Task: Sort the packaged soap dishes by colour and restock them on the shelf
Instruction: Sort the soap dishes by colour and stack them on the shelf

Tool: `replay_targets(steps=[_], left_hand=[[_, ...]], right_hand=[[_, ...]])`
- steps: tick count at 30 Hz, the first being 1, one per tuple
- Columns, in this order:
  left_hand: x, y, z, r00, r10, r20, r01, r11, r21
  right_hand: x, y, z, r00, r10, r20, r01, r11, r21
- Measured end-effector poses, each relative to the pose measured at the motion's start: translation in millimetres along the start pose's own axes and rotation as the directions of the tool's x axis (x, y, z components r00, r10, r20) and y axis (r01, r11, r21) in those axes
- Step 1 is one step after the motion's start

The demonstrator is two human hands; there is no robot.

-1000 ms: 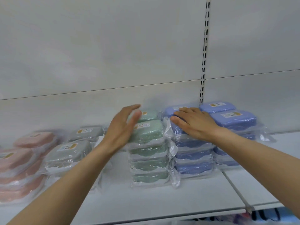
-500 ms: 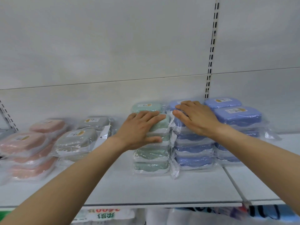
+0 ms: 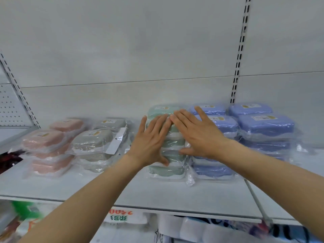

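Both my hands are flat against the near green stack (image 3: 166, 155) of packaged soap dishes, which sits on the shelf (image 3: 157, 193) right of centre. My left hand (image 3: 150, 142) lies across the stack's left front, fingers spread and pointing to the far side, thumb low against one of the lower packs. My right hand (image 3: 196, 135) covers the seam where green meets the near blue stack (image 3: 213, 165) just to its right, its thumb hooked at the green packs' front edge. Neither grip is clenched on anything: the palms are open and pressing, not lifting.

The sorting looks largely done. Pink dishes (image 3: 43, 146) stand at the far left, grey dishes (image 3: 94, 144) beside them, then a gap, then green, then blue in several piles running to the right (image 3: 264, 127). A second green pile (image 3: 161, 109) shows behind my fingers.

I judge this to be the squaring-up step, straightening the green column and snugging it against the blue. The loose plastic wrappers are slippery, and the packs in the column sit slightly staggered, so the next move calls for even pressure from both sides at once, low as well as high, or the upper packs may slide off. The grey pile has a wrapper flap (image 3: 116, 141) sticking out and will probably want tidying too.
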State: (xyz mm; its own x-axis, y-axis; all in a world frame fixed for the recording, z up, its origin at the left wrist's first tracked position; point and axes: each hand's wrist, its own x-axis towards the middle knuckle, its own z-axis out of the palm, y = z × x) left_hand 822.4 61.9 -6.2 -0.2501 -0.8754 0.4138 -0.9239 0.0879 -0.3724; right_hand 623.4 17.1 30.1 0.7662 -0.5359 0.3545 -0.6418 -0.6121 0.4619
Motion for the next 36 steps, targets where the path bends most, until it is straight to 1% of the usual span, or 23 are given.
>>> replay_targets(steps=[3, 6, 7, 9, 11, 12, 13, 15, 16, 17, 18, 20, 22, 24, 26, 28, 29, 32, 34, 36], left_hand=[[2.3, 4.5, -4.0, 0.999, -0.019, 0.043, 0.019, 1.000, 0.015], [-3.2, 6.7, -9.8, 0.997, -0.035, 0.066, 0.035, 0.999, 0.000], [-7.0, 4.7, -12.2, 0.997, -0.042, 0.061, 0.045, 0.998, -0.046], [-17.7, -9.0, -16.0, 0.995, -0.086, 0.052, 0.094, 0.977, -0.191], [-28.8, -36.5, -19.5, 0.984, -0.176, 0.032, 0.176, 0.923, -0.343], [-33.7, -55.0, -21.6, 0.972, -0.235, 0.014, 0.218, 0.877, -0.428], [-38.0, -76.6, -23.4, 0.955, -0.297, -0.005, 0.253, 0.824, -0.507], [-43.8, -124.1, -23.3, 0.911, -0.413, 0.001, 0.334, 0.735, -0.589], [-45.4, -147.4, -21.7, 0.887, -0.460, 0.038, 0.387, 0.697, -0.604], [-45.4, -168.4, -19.8, 0.864, -0.493, 0.098, 0.443, 0.653, -0.614], [-44.4, -186.2, -16.2, 0.838, -0.514, 0.185, 0.503, 0.592, -0.630], [-42.3, -212.3, -3.5, 0.773, -0.504, 0.385, 0.617, 0.454, -0.644], [-39.6, -229.6, 12.8, 0.721, -0.448, 0.529, 0.691, 0.398, -0.604], [-35.4, -240.8, 30.4, 0.682, -0.410, 0.605, 0.730, 0.345, -0.590], [-30.7, -246.5, 45.3, 0.634, -0.421, 0.649, 0.773, 0.313, -0.552], [-28.1, -247.5, 52.3, 0.609, -0.397, 0.687, 0.793, 0.318, -0.519], [-26.8, -246.9, 56.6, 0.598, -0.374, 0.709, 0.802, 0.276, -0.530], [-29.2, -242.9, 58.5, 0.545, -0.283, 0.789, 0.832, 0.067, -0.551], [-29.7, -240.9, 58.5, 0.533, -0.179, 0.827, 0.832, -0.063, -0.551], [-29.4, -237.6, 58.8, 0.532, -0.102, 0.840, 0.824, -0.166, -0.542]], right_hand=[[0.7, -7.8, 2.4, 0.999, 0.039, 0.004, -0.039, 0.999, -0.028], [-2.0, -13.1, -1.2, 0.999, 0.045, 0.025, -0.044, 0.999, -0.027], [-2.3, -13.9, -4.1, 0.998, 0.053, 0.045, -0.053, 0.999, -0.010], [-2.6, -15.0, -9.9, 0.993, 0.080, 0.085, -0.085, 0.995, 0.046], [-0.5, -16.2, -17.8, 0.986, 0.106, 0.125, -0.116, 0.990, 0.077], [2.8, -17.4, -21.0, 0.985, 0.125, 0.116, -0.136, 0.986, 0.099], [8.5, -19.6, -24.4, 0.987, 0.144, 0.068, -0.151, 0.982, 0.116], [25.4, -25.0, -26.0, 0.982, 0.163, -0.096, -0.148, 0.978, 0.145], [36.6, -28.7, -26.2, 0.967, 0.172, -0.186, -0.143, 0.976, 0.162], [48.4, -34.0, -27.3, 0.954, 0.184, -0.237, -0.142, 0.972, 0.185], [59.9, -41.5, -30.3, 0.949, 0.187, -0.253, -0.136, 0.969, 0.206], [78.3, -62.3, -36.2, 0.946, 0.138, -0.293, -0.073, 0.972, 0.223], [91.3, -92.0, -37.0, 0.933, 0.041, -0.356, 0.036, 0.977, 0.209], [103.9, -130.2, -34.0, 0.919, -0.072, -0.387, 0.152, 0.972, 0.181], [121.0, -167.3, -23.3, 0.926, -0.147, -0.349, 0.237, 0.944, 0.230], [137.2, -193.5, -9.2, 0.946, -0.153, -0.285, 0.240, 0.924, 0.298], [144.0, -201.5, -1.7, 0.949, -0.137, -0.283, 0.224, 0.927, 0.302], [152.0, -209.8, 5.3, 0.947, -0.089, -0.308, 0.170, 0.954, 0.247], [153.4, -209.3, 5.3, 0.942, -0.089, -0.322, 0.161, 0.965, 0.206], [150.3, -207.8, 4.0, 0.939, -0.093, -0.332, 0.157, 0.973, 0.171]])
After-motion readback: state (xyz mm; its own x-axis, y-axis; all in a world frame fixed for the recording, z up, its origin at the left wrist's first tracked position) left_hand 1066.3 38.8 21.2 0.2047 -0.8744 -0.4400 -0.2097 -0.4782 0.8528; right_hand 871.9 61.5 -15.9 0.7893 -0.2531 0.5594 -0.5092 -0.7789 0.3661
